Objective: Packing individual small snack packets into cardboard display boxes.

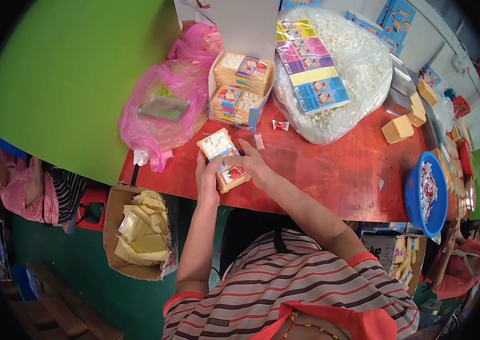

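Both my hands are on a small stack of flat cream-coloured packs (215, 146) just above the red table. The top pack shows small white pieces at one end, with a blue and strawberry-printed label across the rest. My left hand (208, 180) is closed around its left side, thumb laid over the top. From the right, my right hand (252, 165) grips the other side, its fingers over the label. Just beyond stands an open box (258, 120) filled with stacked packs of the same kind. A wrapped sweet (280, 125) and a small pink wrapper (259, 141) lie nearby.
A pink plastic bag (138, 123) sits left of the box. At right are a big clear bag of white pieces (362, 85), a printed label sheet (322, 90), a blue basin (426, 218) and cream blocks (397, 130). A carton (116, 249) stands below the table's left edge.
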Motion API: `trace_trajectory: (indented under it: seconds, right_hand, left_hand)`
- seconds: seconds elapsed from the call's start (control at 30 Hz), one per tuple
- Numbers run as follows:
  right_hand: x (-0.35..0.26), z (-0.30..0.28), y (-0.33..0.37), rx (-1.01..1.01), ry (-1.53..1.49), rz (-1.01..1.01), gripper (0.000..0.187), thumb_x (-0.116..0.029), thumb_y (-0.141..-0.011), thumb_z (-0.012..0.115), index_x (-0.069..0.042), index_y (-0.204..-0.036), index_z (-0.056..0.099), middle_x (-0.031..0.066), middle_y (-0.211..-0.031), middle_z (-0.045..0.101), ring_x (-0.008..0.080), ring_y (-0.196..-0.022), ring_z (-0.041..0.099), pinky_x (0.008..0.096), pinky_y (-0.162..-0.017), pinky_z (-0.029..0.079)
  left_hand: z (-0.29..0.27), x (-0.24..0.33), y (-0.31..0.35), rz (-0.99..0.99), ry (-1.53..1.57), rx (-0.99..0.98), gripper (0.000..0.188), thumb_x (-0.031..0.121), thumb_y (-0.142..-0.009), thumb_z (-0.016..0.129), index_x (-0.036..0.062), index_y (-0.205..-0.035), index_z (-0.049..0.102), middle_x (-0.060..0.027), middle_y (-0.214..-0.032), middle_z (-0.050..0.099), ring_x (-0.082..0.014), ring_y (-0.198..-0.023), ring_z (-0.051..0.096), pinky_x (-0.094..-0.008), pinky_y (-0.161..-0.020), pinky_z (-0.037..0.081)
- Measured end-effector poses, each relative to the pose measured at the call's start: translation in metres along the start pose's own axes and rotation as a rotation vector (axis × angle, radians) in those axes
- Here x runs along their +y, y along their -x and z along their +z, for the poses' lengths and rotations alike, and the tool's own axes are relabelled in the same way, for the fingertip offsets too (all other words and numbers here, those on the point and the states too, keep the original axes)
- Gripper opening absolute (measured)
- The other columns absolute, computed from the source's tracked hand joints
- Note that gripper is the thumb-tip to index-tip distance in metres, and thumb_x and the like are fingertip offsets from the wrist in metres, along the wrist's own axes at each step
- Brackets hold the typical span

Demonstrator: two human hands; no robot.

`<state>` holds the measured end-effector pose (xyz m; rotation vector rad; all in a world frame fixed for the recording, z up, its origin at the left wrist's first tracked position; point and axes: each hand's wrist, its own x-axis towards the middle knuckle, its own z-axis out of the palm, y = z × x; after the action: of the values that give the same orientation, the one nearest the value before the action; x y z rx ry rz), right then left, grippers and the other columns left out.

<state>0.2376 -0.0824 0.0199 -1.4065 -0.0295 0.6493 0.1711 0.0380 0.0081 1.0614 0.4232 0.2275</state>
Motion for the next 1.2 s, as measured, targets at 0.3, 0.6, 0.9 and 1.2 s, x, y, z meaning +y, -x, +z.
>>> trace_trajectory:
  seconds: [0.3,0.6,0.9,1.2]
  right_hand:
    - [-0.007,-0.030,0.003,-0.397,-0.271,0.142,0.088,-0.012,-0.068,0.079,0.005,-0.139,0.029,0.0177,-0.132,0.048,0.0262,-0.123,0.051,0.0372,-0.101,0.043]
    - [0.031,-0.051,0.007,-0.344,0.377,-0.571,0.107,-0.018,-0.067,0.084,-0.002,-0.148,0.017,0.0171,-0.143,0.038,0.0276,-0.135,0.038,0.0396,-0.113,0.030]
    - [0.053,-0.048,0.002,-0.298,0.504,-0.649,0.096,-0.021,-0.067,0.080,0.000,-0.143,0.025,0.0206,-0.135,0.042,0.0350,-0.129,0.043,0.0408,-0.107,0.036]
    - [-0.005,-0.038,0.026,-0.267,0.504,-0.538,0.099,-0.033,-0.065,0.080,-0.001,-0.144,0.029,0.0198,-0.134,0.047,0.0343,-0.124,0.049,0.0402,-0.104,0.039]
  left_hand:
    - [0.000,-0.041,0.005,0.364,0.009,0.064,0.076,0.012,-0.083,0.061,-0.0026,-0.148,0.024,-0.0139,-0.129,0.040,-0.0258,-0.123,0.047,-0.0375,-0.104,0.038]
    - [0.007,-0.050,0.022,0.567,-0.173,-0.194,0.091,0.013,-0.074,0.065,-0.0015,-0.149,0.016,-0.0144,-0.136,0.035,-0.0265,-0.129,0.040,-0.0396,-0.108,0.034]
    - [0.010,-0.061,0.018,0.628,-0.180,-0.079,0.094,0.025,-0.081,0.062,-0.0016,-0.152,0.006,-0.0176,-0.146,0.026,-0.0291,-0.134,0.033,-0.0417,-0.111,0.028]
    - [0.038,-0.032,0.037,0.481,0.059,0.018,0.059,0.028,-0.094,0.048,0.0001,-0.142,0.028,-0.0156,-0.135,0.045,-0.0256,-0.121,0.050,-0.0389,-0.103,0.039]
